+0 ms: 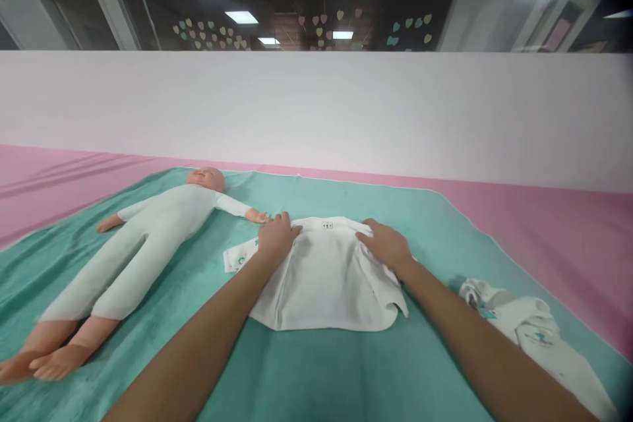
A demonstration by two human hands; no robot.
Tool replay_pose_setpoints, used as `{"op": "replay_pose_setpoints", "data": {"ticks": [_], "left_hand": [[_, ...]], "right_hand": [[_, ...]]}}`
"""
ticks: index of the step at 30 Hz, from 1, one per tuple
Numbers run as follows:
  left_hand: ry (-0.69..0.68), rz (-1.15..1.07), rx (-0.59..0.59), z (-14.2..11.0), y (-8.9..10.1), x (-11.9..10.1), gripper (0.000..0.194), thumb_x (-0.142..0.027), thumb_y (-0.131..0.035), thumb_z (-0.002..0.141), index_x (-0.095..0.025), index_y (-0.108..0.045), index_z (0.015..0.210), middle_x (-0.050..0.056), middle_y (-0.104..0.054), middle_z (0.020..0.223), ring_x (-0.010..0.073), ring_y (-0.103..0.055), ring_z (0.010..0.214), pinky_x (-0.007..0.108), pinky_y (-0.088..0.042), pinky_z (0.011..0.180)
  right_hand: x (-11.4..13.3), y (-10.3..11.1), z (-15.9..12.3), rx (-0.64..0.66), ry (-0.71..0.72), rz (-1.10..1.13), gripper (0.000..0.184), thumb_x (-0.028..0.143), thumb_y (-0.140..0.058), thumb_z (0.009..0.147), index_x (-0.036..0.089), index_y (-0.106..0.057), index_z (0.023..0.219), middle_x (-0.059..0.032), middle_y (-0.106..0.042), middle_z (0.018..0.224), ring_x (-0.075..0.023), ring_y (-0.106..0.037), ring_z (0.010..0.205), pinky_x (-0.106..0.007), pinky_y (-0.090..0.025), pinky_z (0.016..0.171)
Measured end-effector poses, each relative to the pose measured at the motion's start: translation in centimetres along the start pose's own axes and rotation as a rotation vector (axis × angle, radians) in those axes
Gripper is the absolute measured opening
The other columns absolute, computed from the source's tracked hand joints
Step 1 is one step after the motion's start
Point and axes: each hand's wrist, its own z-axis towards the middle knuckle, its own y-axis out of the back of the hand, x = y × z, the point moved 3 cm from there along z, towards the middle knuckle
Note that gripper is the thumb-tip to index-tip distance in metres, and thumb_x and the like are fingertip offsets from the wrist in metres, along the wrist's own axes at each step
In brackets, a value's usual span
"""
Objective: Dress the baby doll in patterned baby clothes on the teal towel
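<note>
Shirt [329,283], white: dial centre, spread on green blanket [316,379]. Clothes [539,336], white, rumpled: 4 o'clock. Left hand [277,237], 10 o'clock, and right hand [388,247], 2 o'clock: well apart, each touching a shirt shoulder; clamped or not, cannot tell. Doll [165,214], white suit, face up: 10 o'clock. Pink mat [558,231], then white wall [316,112]: 12 o'clock.

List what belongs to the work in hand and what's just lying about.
In the work:
White shirt, left hand and right hand either side of its collar

Apparently just lying about:
Doll, at left
Crumpled white garment, at right
Green blanket, spread beneath
</note>
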Motion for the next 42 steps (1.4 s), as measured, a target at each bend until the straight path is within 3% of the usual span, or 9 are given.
{"op": "replay_pose_setpoints", "data": {"ticks": [6, 9, 12, 14, 20, 24, 29, 35, 42], "left_hand": [[-0.081, -0.049, 0.237, -0.9, 0.2, 3.3, 0.045, -0.061, -0.037, 0.08, -0.019, -0.053, 0.088, 0.011, -0.062, 0.102, 0.0284, -0.059, 0.09, 0.035, -0.043, 0.069], [-0.103, -0.045, 0.113, -1.4, 1.1, 3.9, 0.04, -0.054, -0.034, 0.084, -0.02, -0.054, 0.092, 0.012, -0.058, 0.111, 0.0269, -0.057, 0.096, 0.033, -0.043, 0.072], [-0.045, -0.002, -0.064, -1.9, 1.8, 3.6, 0.044, -0.053, -0.024, 0.088, -0.02, -0.052, 0.098, 0.013, -0.06, 0.101, 0.027, -0.058, 0.09, 0.033, -0.043, 0.068], [-0.016, 0.04, -0.149, -2.2, 2.1, 3.1, 0.048, -0.052, -0.019, 0.089, -0.019, -0.051, 0.1, 0.013, -0.06, 0.091, 0.0279, -0.058, 0.085, 0.034, -0.042, 0.065], [-0.065, 0.127, -0.242, -2.3, 2.3, 1.6, 0.031, -0.034, -0.029, 0.091, -0.015, -0.052, 0.099, 0.012, -0.059, 0.092, 0.0278, -0.055, 0.087, 0.037, -0.04, 0.07], [-0.243, 0.192, -0.373, -3.5, 2.9, -0.9, 0.03, -0.012, -0.033, 0.086, -0.013, -0.05, 0.11, 0.017, -0.051, 0.116, 0.0301, -0.048, 0.104, 0.044, -0.035, 0.083], [-0.564, 0.025, -0.163, -5.9, 0.1, -5.2, 0.029, -0.012, -0.035, 0.085, -0.015, -0.053, 0.107, 0.012, -0.056, 0.113, 0.0238, -0.047, 0.109, 0.039, -0.035, 0.09], [-0.522, -0.056, 0.001, -5.6, -3.3, -5.8, 0.044, -0.036, -0.026, 0.093, -0.012, -0.044, 0.125, 0.015, -0.039, 0.138, 0.0277, -0.032, 0.129, 0.047, -0.026, 0.103], [-0.442, -0.036, -0.016, -3.9, -2.9, -4.0, 0.048, -0.045, -0.025, 0.091, -0.02, -0.041, 0.129, 0.011, -0.037, 0.14, 0.0271, -0.029, 0.13, 0.049, -0.018, 0.106]], "right_hand": [[-5.2, 3.0, -2.6, 0.314, 0.114, 0.55, 0.041, 0.056, -0.052, 0.075, 0.019, -0.059, 0.09, -0.0041, -0.062, 0.085, -0.0183, -0.056, 0.072, -0.028, -0.04, 0.061], [-6.1, 3.9, -4.1, 0.427, 0.149, 0.842, 0.047, 0.05, -0.062, 0.069, 0.018, -0.057, 0.102, -0.0062, -0.063, 0.091, -0.0205, -0.059, 0.079, -0.029, -0.044, 0.066], [-6.4, 4.2, -3.9, 0.23, 0.149, 1.029, 0.052, 0.05, -0.059, 0.071, 0.019, -0.052, 0.112, -0.0074, -0.062, 0.098, -0.0205, -0.06, 0.08, -0.031, -0.046, 0.068], [-6.3, 4.2, -3.4, 0.054, 0.153, 0.911, 0.046, 0.05, -0.054, 0.075, 0.021, -0.053, 0.111, -0.006, -0.063, 0.1, -0.0199, -0.06, 0.08, -0.031, -0.045, 0.069], [-3.6, 3.7, -3.2, -0.34, 0.164, -0.141, 0.028, 0.027, -0.036, 0.088, 0.025, -0.058, 0.106, -0.0065, -0.062, 0.103, -0.0241, -0.054, 0.094, -0.038, -0.037, 0.08], [-1.4, 3.1, -3.9, -0.504, 0.246, -0.346, 0.038, 0.008, -0.035, 0.083, 0.019, -0.055, 0.113, -0.012, -0.053, 0.121, -0.0268, -0.046, 0.107, -0.044, -0.029, 0.091], [0.9, 1.1, -5.4, -0.377, 0.408, -0.209, 0.043, 0.008, -0.03, 0.084, 0.014, -0.049, 0.123, -0.01, -0.047, 0.132, -0.0219, -0.04, 0.12, -0.038, -0.023, 0.103], [4.1, -3.6, -5.4, -0.011, 0.4, -0.023, 0.053, 0.043, -0.029, 0.09, 0.01, -0.042, 0.128, -0.0135, -0.041, 0.137, -0.0227, -0.032, 0.129, -0.035, -0.026, 0.103], [1.8, -2.4, -2.3, -0.189, 0.244, -0.235, 0.049, 0.037, -0.03, 0.092, 0.007, -0.038, 0.13, -0.0208, -0.047, 0.126, -0.0291, -0.04, 0.119, -0.043, -0.022, 0.1]]}}
